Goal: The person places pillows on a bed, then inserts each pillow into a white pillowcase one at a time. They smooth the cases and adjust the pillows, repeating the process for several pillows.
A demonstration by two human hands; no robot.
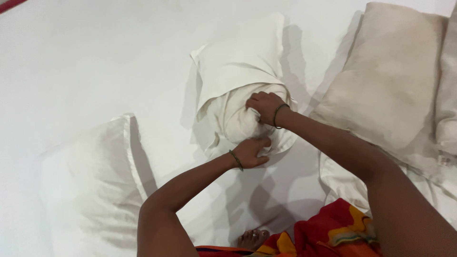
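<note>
Here my left hand [251,152] is clamped on the pillowcase [238,62] opening. My right hand [264,105] grips the pillow [238,121] inside.

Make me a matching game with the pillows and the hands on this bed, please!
Things:
1. left hand
2. right hand
3. bare pillow
4. cased pillow

Places or states:
A. beige, no cover, at the upper right
B. grips the lower edge of the white pillowcase opening
C. lies flat at the lower left, white
D. presses on top of the bunched pillow half inside the case

Pairs: 1-B, 2-D, 3-A, 4-C
</note>
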